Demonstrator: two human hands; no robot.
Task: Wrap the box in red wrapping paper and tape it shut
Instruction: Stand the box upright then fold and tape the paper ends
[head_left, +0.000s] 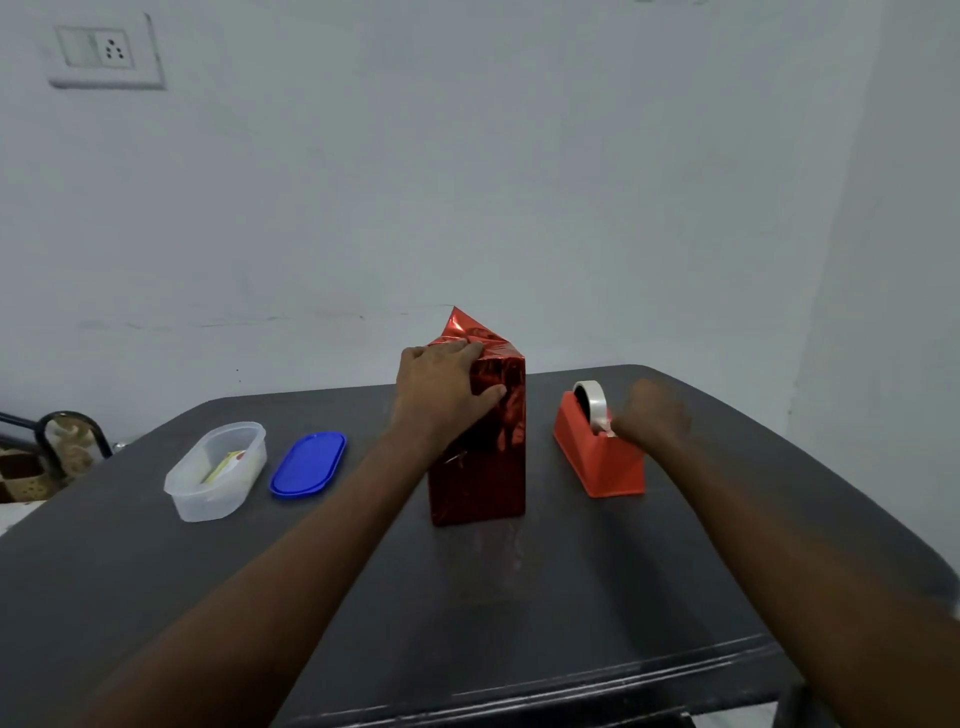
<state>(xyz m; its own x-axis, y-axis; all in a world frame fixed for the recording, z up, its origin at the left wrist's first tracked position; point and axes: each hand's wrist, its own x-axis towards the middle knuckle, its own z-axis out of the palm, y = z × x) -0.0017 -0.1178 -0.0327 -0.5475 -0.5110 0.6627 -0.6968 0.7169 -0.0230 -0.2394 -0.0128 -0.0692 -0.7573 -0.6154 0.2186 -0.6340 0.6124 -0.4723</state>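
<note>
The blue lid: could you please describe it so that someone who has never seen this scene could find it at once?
On the dark table, find the tall red-wrapped box standing near the middle. Left of it, between the box and a clear plastic tub, lies the blue lid, flat on the tabletop. It is the only blue thing there, a flat oval.

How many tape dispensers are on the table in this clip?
1: the orange tape dispenser stands right of the red-wrapped box, the right hand at its tape end. Others could lie outside the view.
</note>
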